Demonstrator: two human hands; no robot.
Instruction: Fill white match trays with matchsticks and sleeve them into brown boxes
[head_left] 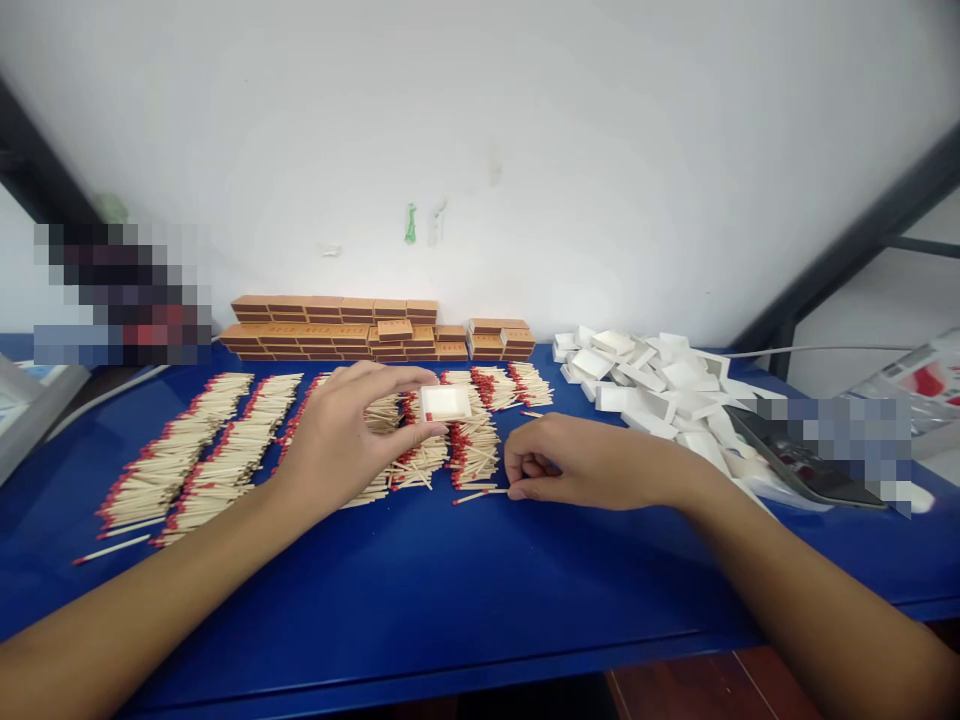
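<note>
My left hand (349, 425) grips a small white matchbox tray (445, 401) by its ends, between thumb and fingers, above the rows of matches. At least one red-headed match lies along the tray's near side. My right hand (566, 460) is closed low over the table, with thumb and forefinger pinched at the plain end of a match (480, 494). That match lies at the near end of a heap of matches (474, 450). More rows of red-headed matches (206, 455) stretch out to the left, partly covered by my left hand and arm.
Brown matchboxes (307, 332) stand stacked along the wall. A heap of white trays (652, 375) is on the right, beside a dark phone (802, 465). A single match (111, 550) lies at the left on the blue table (420, 600). Metal frame bars rise at both sides.
</note>
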